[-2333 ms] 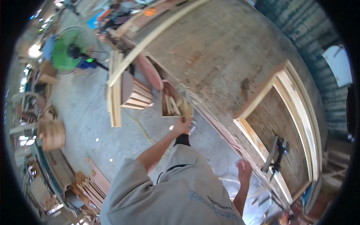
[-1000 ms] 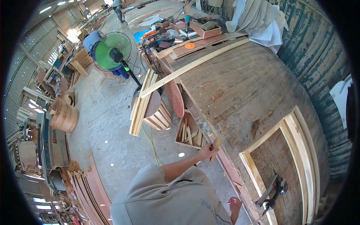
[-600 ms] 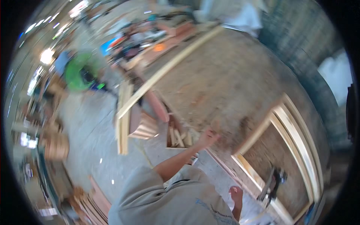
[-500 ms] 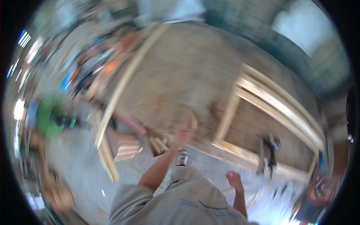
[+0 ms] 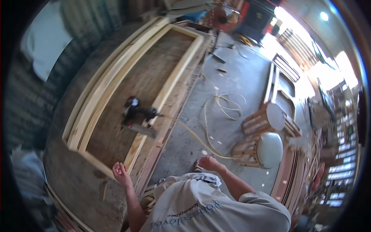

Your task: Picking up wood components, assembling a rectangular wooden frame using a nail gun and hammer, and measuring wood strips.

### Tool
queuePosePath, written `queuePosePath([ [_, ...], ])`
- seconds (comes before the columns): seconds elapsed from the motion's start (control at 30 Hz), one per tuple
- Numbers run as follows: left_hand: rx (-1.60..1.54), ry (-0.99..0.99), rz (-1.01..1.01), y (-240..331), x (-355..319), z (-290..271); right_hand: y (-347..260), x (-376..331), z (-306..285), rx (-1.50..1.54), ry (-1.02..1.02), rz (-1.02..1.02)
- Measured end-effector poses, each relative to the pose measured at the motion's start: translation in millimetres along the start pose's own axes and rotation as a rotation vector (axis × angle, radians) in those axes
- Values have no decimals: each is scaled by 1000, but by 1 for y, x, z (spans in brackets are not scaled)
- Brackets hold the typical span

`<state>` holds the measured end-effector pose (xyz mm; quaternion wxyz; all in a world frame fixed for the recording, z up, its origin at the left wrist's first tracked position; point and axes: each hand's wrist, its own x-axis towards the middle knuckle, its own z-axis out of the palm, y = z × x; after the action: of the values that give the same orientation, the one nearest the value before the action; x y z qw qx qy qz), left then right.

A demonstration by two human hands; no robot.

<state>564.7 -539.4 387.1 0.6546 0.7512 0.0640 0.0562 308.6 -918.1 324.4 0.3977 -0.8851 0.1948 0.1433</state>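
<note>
My left hand (image 5: 122, 174) hovers by the near corner of a pale wooden frame (image 5: 99, 165), its fingers curled and nothing visible in them. Lower right of it, my right hand (image 5: 208, 164) is closed in a loose fist in front of my body, above the floor; no object shows in it. A black nail gun (image 5: 140, 113) rests across the frame's right-hand rail, beyond my left hand. From it a thin yellowish hose (image 5: 193, 133) runs down to the floor. Neither hand touches the nail gun.
The frame lies on a large brown worktable (image 5: 83, 189). Two drum-shaped wooden stools (image 5: 247, 150) with pale tops stand on the grey floor (image 5: 185, 154) at the right. Behind them lies another wooden frame (image 5: 275, 87). Stacked boards (image 5: 288, 174) sit at the right; a red-black machine (image 5: 257, 19) stands far back.
My view has swung to the right, so the frame and nail gun now appear on the left. My left hand, earlier reaching forward over the table, is now near the frame's corner.
</note>
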Motion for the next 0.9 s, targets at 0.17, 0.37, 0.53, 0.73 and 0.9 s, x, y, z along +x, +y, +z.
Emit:
queuePosePath([
  [0.17,-26,-364,142,66,-24,187,96,-74,-39,133,141,331],
  [0.37,-17,-773,269,55,-65,365,186,-126,-82,352,268,664],
  [0.53,404,-1277,243,56,-134,454,219,-141,-80,537,365,820],
  [0.73,968,-1951,128,21,-143,514,217,-79,-112,635,344,867],
  [0.9,1171,-2142,13,23,-123,611,242,-5,-159,807,391,1103],
])
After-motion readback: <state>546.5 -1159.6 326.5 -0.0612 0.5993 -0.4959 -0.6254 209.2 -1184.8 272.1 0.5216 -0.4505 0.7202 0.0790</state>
